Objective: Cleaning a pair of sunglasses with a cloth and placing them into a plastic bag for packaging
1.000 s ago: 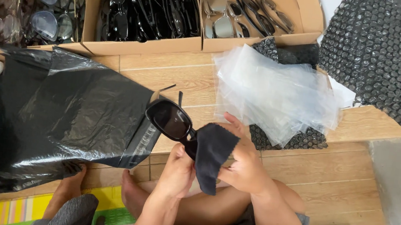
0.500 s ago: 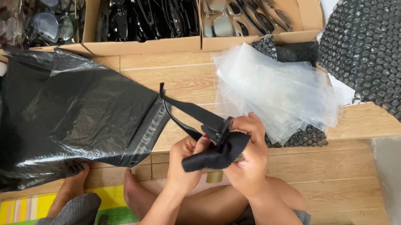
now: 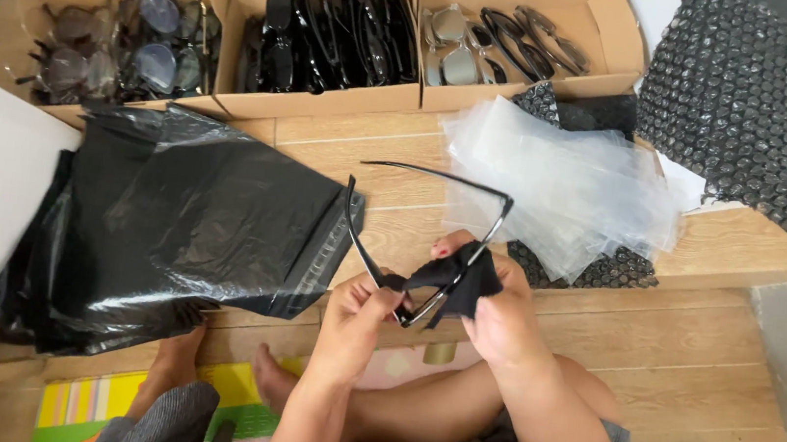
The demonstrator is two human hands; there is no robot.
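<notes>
A: Your right hand (image 3: 502,307) is bunched around a small black cleaning cloth (image 3: 451,282), pinching it over the front of a pair of black-framed glasses (image 3: 411,243). That's the wiping grip, fingers pressed together through the fabric.

B: And your left hand (image 3: 357,321)?

A: Closed on the near corner of the frame, steadying it. Both temple arms stand open and point away from you, above the wooden floor (image 3: 694,354).

B: So where does the job stand?

A: My read: you're mid-wipe on this pair. The cloth covers the lens area, so I can't tell how clean it is.

B: What's waiting?

A: Just beyond your hands lies a loose pile of clear plastic sleeves (image 3: 560,186), partly over a dark bubble-wrap sheet (image 3: 772,106). This pair isn't in a sleeve yet. To your left a black plastic bag (image 3: 176,226) is spread flat.

B: And the stock?

A: Three open cardboard boxes (image 3: 327,110) along the far edge, all holding glasses. Judging by that, plenty of pairs remain.
</notes>
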